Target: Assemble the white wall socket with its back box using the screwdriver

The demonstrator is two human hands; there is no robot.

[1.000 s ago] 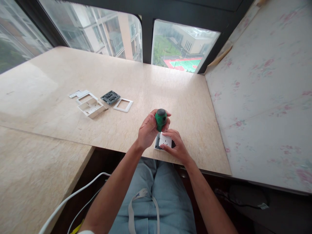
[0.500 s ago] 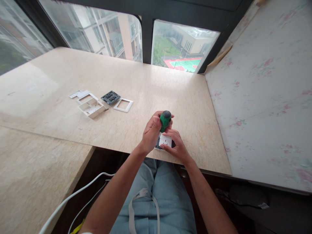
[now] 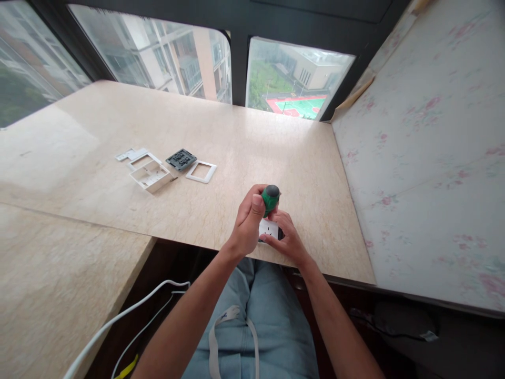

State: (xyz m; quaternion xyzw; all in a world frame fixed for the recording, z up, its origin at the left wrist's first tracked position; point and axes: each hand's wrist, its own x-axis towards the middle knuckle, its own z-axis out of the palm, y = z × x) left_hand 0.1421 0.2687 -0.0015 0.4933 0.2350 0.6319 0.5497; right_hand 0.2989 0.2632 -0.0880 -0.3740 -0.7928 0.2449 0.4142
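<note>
My left hand (image 3: 249, 218) is wrapped round the green handle of a screwdriver (image 3: 271, 198), which stands upright with its dark butt end toward me. The tool's tip is hidden behind my fingers. Below it, a white wall socket (image 3: 268, 228) with slotted holes lies near the front edge of the counter. Gripping that socket from the right is my right hand (image 3: 287, 236), its thumb on the near side and its fingers on the far side. My left hand covers the socket's left part.
To the left on the stone counter (image 3: 276, 142) lie a white open box (image 3: 152, 178), a dark grey socket back (image 3: 181, 159) and a white frame (image 3: 201, 171). A papered wall (image 3: 426, 158) bounds the right. White cables (image 3: 130, 305) hang at lower left.
My left hand and the screwdriver have shifted slightly right and toward me, now covering more of the socket's left side. My right hand keeps its hold on the socket.
</note>
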